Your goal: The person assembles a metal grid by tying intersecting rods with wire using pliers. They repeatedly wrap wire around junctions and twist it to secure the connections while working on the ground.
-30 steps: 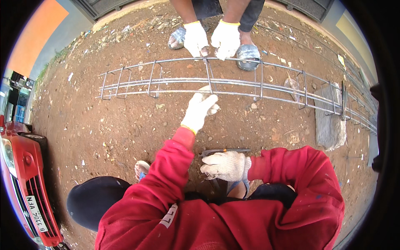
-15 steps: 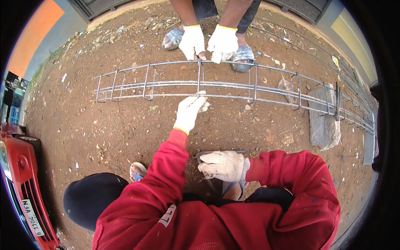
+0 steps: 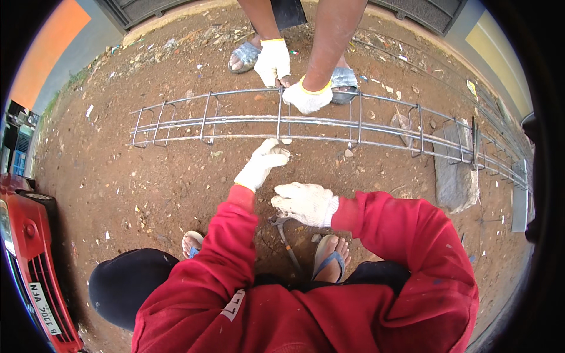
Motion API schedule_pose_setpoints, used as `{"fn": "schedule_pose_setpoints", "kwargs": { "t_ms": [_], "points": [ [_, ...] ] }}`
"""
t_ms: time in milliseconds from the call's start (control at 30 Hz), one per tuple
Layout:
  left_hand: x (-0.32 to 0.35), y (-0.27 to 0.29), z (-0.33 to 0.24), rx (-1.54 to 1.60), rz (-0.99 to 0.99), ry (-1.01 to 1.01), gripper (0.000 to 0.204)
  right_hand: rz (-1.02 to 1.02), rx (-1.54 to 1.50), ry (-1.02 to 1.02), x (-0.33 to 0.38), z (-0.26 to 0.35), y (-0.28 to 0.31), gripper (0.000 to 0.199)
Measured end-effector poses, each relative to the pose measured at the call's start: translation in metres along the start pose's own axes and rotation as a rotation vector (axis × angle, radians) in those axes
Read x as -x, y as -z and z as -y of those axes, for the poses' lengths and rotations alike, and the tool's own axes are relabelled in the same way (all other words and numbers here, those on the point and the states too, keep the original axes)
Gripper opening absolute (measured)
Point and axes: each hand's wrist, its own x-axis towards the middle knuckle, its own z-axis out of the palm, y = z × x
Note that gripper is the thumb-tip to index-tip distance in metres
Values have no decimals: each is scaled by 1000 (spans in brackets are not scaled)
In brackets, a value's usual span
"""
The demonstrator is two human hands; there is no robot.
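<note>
A long steel rebar cage [image 3: 235, 120] with square stirrups stretches across in front of me. My left hand [image 3: 263, 162], in a white knit glove, has its fingertips at the near lower bar beside a stirrup [image 3: 279, 120]; its fingers are apart. My right hand [image 3: 305, 203], gloved too, hovers nearer my body with its fingers curled together; whatever is inside them is hidden. Just below it lies a long-handled metal tool [image 3: 288, 246], its head partly covered by the glove. A co-worker's gloved hands [image 3: 272, 62] work at the far bar by the same stirrup.
A concrete block [image 3: 456, 170] lies under the cage at right. A grey metal piece [image 3: 519, 197] stands near its far right end. My sandalled foot [image 3: 331, 259] is close to the tool. At left are a dark rounded object [image 3: 132, 288] and a red car [image 3: 35, 259].
My right hand has risen toward the cage, uncovering more of the tool. My left hand has slipped back slightly from the bar. The co-worker's right-side hand has moved down and left beside the stirrup.
</note>
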Motion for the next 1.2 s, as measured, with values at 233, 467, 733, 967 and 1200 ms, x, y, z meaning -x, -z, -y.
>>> {"fn": "schedule_pose_setpoints", "kwargs": {
  "t_ms": [233, 467, 733, 967, 1200],
  "points": [
    [2, -5, 0, 34, -40, 119, 60, 10, 97, 51, -20, -9, -3, 19],
    [33, -15, 8, 386, -494, 291, 50, 104, 114, -74, -17, -12, -3, 25],
    [55, -18, 7, 511, -438, 227, 22, 177, -81, -100, -21, -2, 8, 29],
    [56, -33, -2, 446, -650, 90, 15, -338, 228, -258, -59, -37, 65, 17],
    [41, -50, 4, 496, -722, -27, 19, -219, 415, -196, -83, -79, 61, 22]
  ]
}}
